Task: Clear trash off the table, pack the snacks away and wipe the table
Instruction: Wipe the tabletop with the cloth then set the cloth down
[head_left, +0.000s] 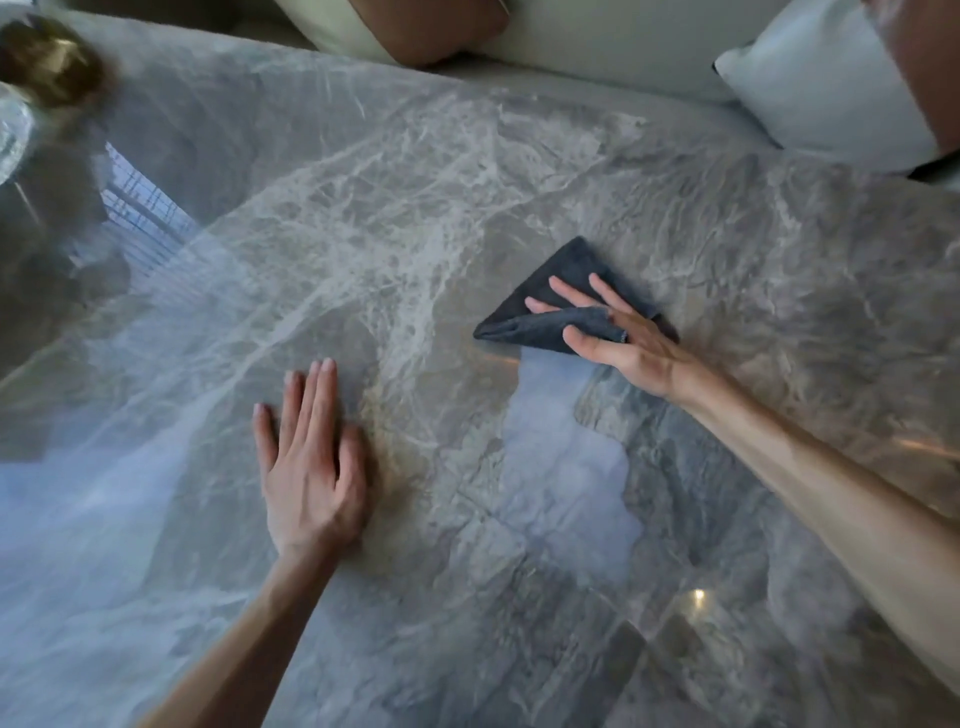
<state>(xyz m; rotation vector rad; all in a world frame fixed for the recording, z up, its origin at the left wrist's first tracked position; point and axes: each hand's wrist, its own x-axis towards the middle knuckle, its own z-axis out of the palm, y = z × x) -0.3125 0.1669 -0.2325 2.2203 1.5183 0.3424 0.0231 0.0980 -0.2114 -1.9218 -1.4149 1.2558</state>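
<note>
A glossy grey marble table (395, 218) fills the view. On it, right of centre, lies a dark grey cloth (563, 283) folded into a rough triangle. My right hand (618, 332) lies on the cloth with its fingers spread; a fold of the cloth rises between the thumb and the fingers, and the thumb presses against it. My left hand (311, 457) rests flat on the bare marble nearer to me, fingers straight and together, holding nothing.
A blurred glass and brass object (36, 88) stands at the table's far left corner. Beyond the far edge are a cream sofa (597, 41) with a brown cushion (436, 26) and a white pillow (826, 88).
</note>
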